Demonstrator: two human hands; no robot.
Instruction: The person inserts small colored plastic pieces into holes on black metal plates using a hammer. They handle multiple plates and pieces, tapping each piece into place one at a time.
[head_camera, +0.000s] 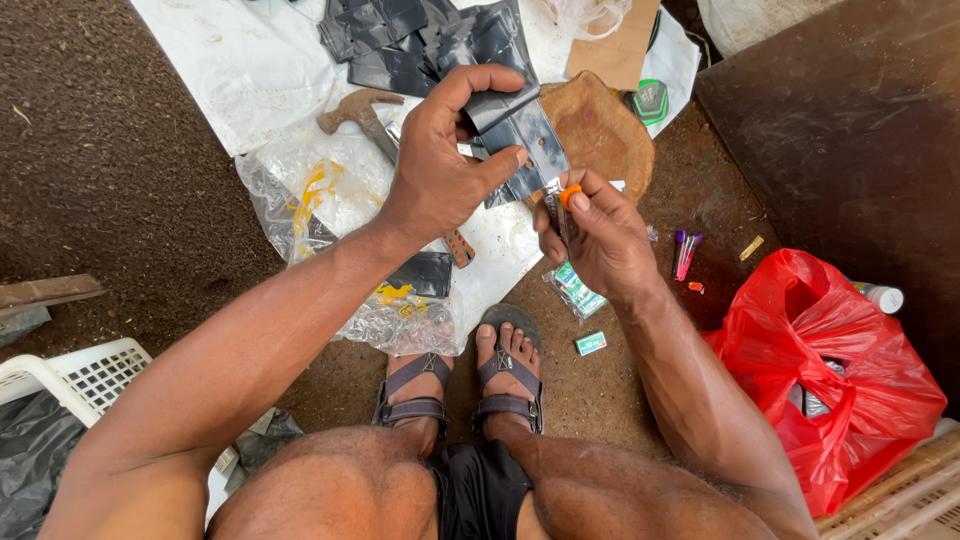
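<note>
Black rubber strip (520, 135): held up over the ground in front of the knees, pinched by the left hand; its lower end is met by the right hand.
Left hand (440, 160): closed on the black rubber strip, the thumb curled over the top edge and the fingers pressed on the face of it.
Right hand (600, 235): closed on a small orange-tipped tube (565, 195), whose tip is set against the lower end of the strip.
Pile of black rubber pieces (420, 40): laid on a white sheet (240, 60) beyond the hands.
Hammer (365, 115): lying on the white sheet, partly hidden by the left hand.
Round wooden block (605, 130): seen just behind the strip, on the ground.
Clear plastic bags (320, 195): spread under the left forearm, with yellow print showing.
Green and white packets (578, 292): lying on the ground just below the right hand; a smaller one (590, 343) is near the foot.
Red plastic bag (840, 370): placed well to the right on the ground.
White basket (85, 375): seen at the lower left edge.
Sandalled feet (465, 375): planted on the dirt ground (100, 180), side by side.
</note>
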